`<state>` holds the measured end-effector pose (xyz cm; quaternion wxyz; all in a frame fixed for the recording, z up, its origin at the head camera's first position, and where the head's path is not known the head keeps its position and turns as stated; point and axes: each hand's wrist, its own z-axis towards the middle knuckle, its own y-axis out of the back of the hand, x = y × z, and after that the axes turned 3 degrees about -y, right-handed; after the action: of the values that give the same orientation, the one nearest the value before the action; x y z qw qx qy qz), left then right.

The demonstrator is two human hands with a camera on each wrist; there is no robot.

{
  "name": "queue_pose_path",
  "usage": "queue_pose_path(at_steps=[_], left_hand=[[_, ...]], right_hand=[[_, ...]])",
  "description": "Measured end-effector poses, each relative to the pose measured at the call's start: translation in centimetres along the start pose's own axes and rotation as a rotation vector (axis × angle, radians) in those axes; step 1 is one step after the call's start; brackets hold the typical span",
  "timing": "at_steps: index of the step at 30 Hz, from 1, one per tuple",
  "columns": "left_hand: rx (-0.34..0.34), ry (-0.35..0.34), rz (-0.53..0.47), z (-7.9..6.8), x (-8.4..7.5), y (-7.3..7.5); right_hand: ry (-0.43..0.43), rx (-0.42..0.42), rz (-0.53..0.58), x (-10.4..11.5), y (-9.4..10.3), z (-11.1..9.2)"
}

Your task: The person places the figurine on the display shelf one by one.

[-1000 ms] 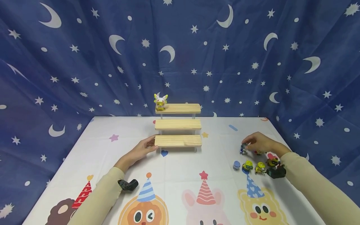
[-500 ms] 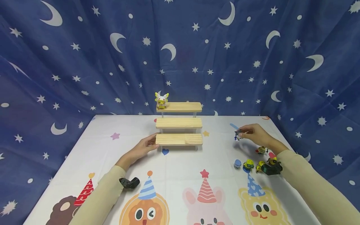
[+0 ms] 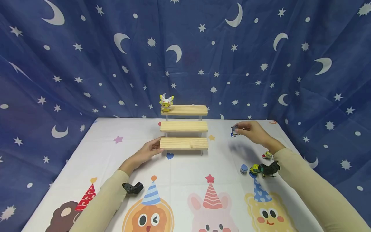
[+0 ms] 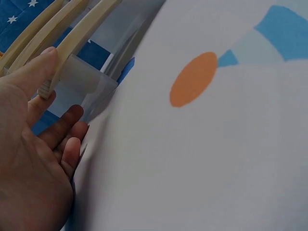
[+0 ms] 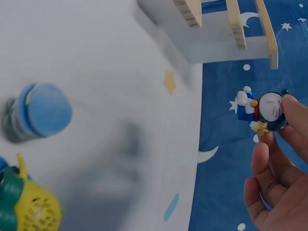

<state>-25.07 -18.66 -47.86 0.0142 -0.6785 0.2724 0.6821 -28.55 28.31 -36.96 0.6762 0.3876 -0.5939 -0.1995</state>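
My left hand (image 3: 146, 153) grips the left end of the lowest board on a three-tier wooden display stand (image 3: 184, 143). In the left wrist view the thumb lies over the board's end, with the index finger beneath it. Over the table, right of the stand, my right hand (image 3: 252, 130) pinches a small blue-and-white cat figurine (image 5: 260, 109) between thumb and fingers. A red collar and yellow bell show on it in the right wrist view. At the left end of the top board stands a white-and-yellow figurine (image 3: 166, 103) with big ears.
On the table's right side stand a blue-topped figurine (image 3: 243, 169), a yellow-and-green figurine (image 5: 36, 207) and a red-and-yellow figurine (image 3: 267, 155). The right wrist camera (image 3: 269, 168) partly covers others there. A star-and-moon curtain (image 3: 191, 58) hangs behind the white printed tablecloth (image 3: 185, 180).
My right hand has raised the cat figurine off the table and carried it left and away from me, toward the stand. My left hand keeps its hold on the board.
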Motion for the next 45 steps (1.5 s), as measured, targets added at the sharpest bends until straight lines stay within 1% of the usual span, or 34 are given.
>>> queue_pose_path(at_steps=[6,10,15,23,28,37,45], left_hand=[[-0.002,0.000,-0.003,0.2,-0.1,0.1],[0.002,-0.001,0.002,0.2,-0.1,0.3],[0.004,-0.002,0.007,0.2,0.0,0.4],[0.002,0.010,0.004,0.0,0.2,0.5],[0.002,0.015,-0.012,-0.3,0.2,0.5],[0.001,0.007,-0.005,-0.2,0.2,0.3],[0.002,0.005,-0.024,-0.1,0.0,0.0]], right_hand=[[0.025,-0.028,-0.001,1.0,-0.1,0.7],[0.046,-0.035,0.024,1.8,-0.3,1.0],[0.054,-0.026,0.064,2.7,-0.4,1.5],[0.034,-0.026,0.050,3.7,-1.1,2.6],[0.028,-0.027,0.066,4.7,-1.6,3.4],[0.059,0.009,0.091,6.5,-2.2,5.1],[0.088,0.006,0.092,8.6,-2.3,6.5]])
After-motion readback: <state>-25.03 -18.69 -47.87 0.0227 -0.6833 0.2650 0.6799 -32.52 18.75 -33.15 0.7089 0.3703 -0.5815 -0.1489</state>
